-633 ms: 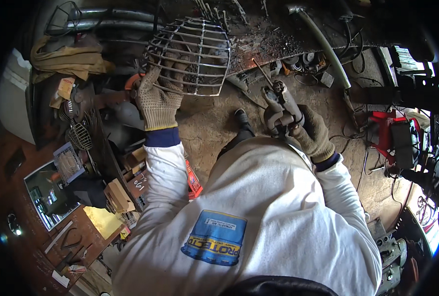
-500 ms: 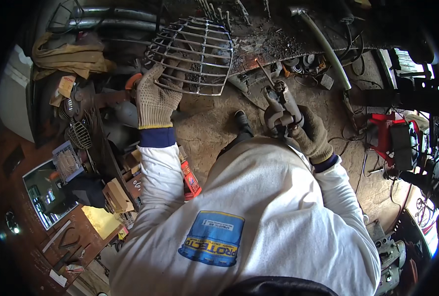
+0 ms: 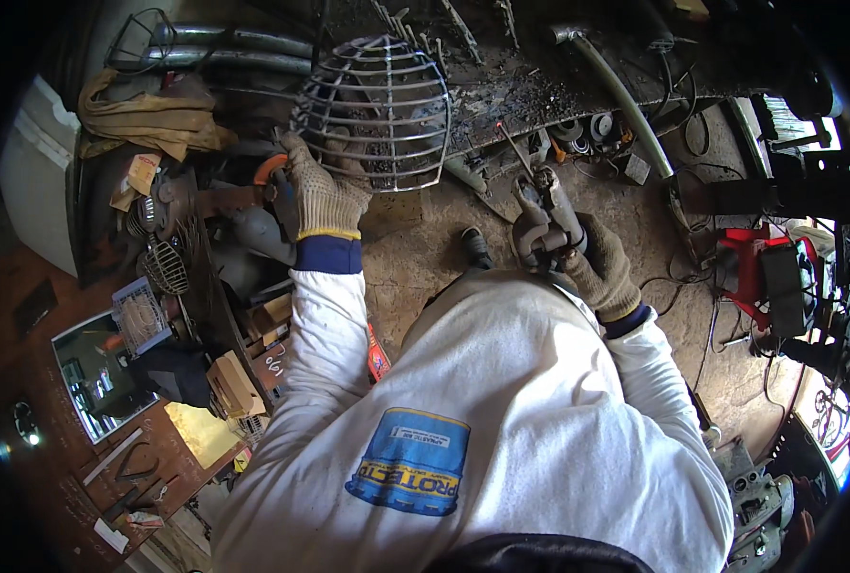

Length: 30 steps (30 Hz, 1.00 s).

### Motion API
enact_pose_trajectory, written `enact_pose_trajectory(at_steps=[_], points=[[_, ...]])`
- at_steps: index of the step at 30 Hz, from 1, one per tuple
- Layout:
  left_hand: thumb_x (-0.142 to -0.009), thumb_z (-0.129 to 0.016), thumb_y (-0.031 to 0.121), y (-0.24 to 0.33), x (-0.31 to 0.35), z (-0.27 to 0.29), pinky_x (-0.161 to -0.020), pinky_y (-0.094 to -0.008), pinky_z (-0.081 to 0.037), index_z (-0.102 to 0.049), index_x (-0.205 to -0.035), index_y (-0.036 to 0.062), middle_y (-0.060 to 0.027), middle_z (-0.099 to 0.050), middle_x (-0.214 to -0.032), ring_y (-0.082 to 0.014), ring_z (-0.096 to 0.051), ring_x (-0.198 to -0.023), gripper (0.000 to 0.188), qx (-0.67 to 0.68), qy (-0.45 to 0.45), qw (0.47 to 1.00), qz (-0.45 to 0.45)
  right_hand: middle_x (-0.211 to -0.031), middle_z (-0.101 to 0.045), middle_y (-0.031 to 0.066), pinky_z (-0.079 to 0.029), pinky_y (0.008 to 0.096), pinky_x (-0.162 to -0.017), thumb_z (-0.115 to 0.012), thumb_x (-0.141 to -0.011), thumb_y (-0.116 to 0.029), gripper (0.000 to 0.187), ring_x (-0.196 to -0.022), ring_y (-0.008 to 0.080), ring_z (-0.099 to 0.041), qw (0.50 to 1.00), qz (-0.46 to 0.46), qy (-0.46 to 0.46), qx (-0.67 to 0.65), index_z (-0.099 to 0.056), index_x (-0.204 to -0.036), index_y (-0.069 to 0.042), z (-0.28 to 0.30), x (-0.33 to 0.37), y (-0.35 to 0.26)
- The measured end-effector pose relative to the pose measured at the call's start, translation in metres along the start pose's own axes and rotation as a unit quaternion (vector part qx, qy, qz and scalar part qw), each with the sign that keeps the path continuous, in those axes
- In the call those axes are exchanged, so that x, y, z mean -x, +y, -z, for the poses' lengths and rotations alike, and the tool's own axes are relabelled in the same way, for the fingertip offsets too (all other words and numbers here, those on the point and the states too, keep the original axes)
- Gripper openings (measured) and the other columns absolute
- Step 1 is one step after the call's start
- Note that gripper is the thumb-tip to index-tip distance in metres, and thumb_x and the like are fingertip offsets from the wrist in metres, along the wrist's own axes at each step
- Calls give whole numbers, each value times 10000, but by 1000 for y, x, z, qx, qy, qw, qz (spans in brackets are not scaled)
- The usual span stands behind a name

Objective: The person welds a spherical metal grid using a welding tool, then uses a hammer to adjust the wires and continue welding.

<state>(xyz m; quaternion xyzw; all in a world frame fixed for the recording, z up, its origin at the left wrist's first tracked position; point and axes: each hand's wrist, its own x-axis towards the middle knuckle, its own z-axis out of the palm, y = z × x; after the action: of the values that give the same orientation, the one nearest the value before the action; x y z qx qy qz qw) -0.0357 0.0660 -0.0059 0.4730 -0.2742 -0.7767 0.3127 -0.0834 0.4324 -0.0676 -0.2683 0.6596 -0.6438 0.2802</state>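
Note:
A curved metal wire cage (image 3: 389,119), made of crossing rods, spans the bench's near edge at upper left of centre. My left hand (image 3: 329,194), in a knitted work glove, is closed on its lower left side; some fingers show through the bars. My right hand (image 3: 604,272), gloved too, is wrapped round a worn welding electrode holder (image 3: 551,212) in front of my body. From the holder's jaws a thin welding rod (image 3: 514,145) points up and left toward the bench edge, its tip faintly red. A gap separates that tip from the cage.
Dark debris covers the workbench (image 3: 530,81) ahead, where a bent pipe (image 3: 625,100) hangs over the edge. An angle grinder (image 3: 262,224) and a brown cloth (image 3: 148,115) lie at left. Cables cross the floor near a red plastic chair (image 3: 745,272) at right.
The cage has tilted a little, and my left hand has shifted slightly right and turned with it. The rod's tip glows less brightly. My right hand keeps its grip on the holder.

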Motion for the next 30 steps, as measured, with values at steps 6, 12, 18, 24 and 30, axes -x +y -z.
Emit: enact_pose_trajectory(at_steps=[6,12,18,24,30], points=[[-893,-600,604,7,29,-12,-992,-469,-516,-505,-1377,158,-61,-552,-1371,-252,-573,-1196,665,12,-108,992,-64,-1004,-690,183,-530,354,-815,-676,-866,-535,728,-917,282,-694,997,29,-14,64,-534,-1252,66,3,-9,-19],[-869,-592,648,5,25,-10,-1037,-529,-463,-469,-1417,196,-56,-485,-1445,-289,-512,-1268,721,-16,-143,986,-90,-986,-691,190,-536,363,-786,-673,-873,-520,688,-908,299,-705,996,49,-32,73,-555,-1228,58,-10,-25,-28],[-881,-633,577,5,25,-9,-992,-443,-516,-509,-1377,168,-47,-541,-1380,-248,-562,-1199,655,-11,-145,984,-107,-982,-698,182,-540,362,-793,-678,-880,-491,655,-916,314,-708,996,54,-29,69,-558,-1229,51,-15,-30,-25],[-880,-632,577,5,20,-5,-935,-420,-554,-533,-1351,172,-38,-575,-1337,-229,-600,-1141,629,0,-162,981,-102,-977,-697,184,-538,360,-785,-677,-888,-467,623,-907,309,-708,995,56,-22,83,-563,-1225,45,-19,-39,-26],[-885,-618,581,8,22,-7,-955,-486,-539,-533,-1354,186,-44,-567,-1351,-257,-591,-1165,619,-8,-169,981,-90,-990,-689,179,-529,363,-793,-679,-898,-423,569,-904,311,-699,991,98,-7,91,-564,-1233,22,-21,-53,-26]])
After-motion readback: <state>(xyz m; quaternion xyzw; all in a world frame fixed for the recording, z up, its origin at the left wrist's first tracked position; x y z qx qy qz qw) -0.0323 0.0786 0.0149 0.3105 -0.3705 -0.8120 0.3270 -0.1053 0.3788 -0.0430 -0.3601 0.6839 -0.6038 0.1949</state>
